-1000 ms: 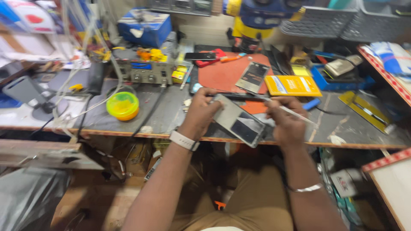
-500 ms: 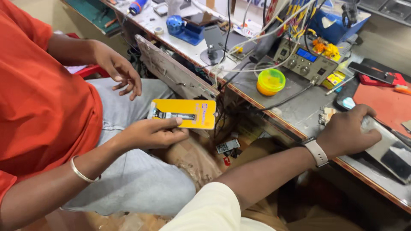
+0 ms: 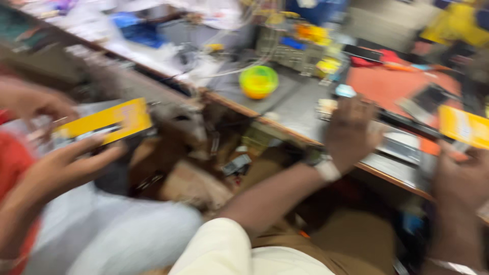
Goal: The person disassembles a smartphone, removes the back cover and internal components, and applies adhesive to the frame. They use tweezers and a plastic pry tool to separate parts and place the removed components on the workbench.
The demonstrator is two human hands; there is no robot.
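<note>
Head cam view is badly motion-blurred, so I go by shapes & colours. I see the wearer's left hand (image 3: 351,130) at centre-right, arm coming up from a cream sleeve (image 3: 224,249), a pale watch (image 3: 326,165) on the wrist. The hand lies palm-down on the workbench (image 3: 295,104), fingers curled over a flat grey device (image 3: 402,145) w/ a dark bar across it; looks like a loose hold, but blur stops me telling if it really grips.

The right hand (image 3: 463,175) is at the far right edge, raised just below a yellow flat pack (image 3: 466,127). It may be touching the pack's lower edge; can't tell if the fingers close on it, too smeared.

On the left, another person in an orange top (image 3: 12,168) & light trousers (image 3: 127,234) sits beside the bench. Their hand (image 3: 69,163) holds a 2nd yellow card pack (image 3: 104,122) from below, fingers stretched along its underside; their other hand (image 3: 35,99) sits above it, near the pack's left end.

On the bench: a round yellow-green tub (image 3: 259,81) near the front edge, approx. between the two people; an orange-red mat (image 3: 392,84) behind the left hand; a dark phone-like slab (image 3: 364,52) further back; a grey instrument box (image 3: 290,48) w/ yellow & blue bits at the rear. Wires trail across the left part, detail lost in blur.
</note>
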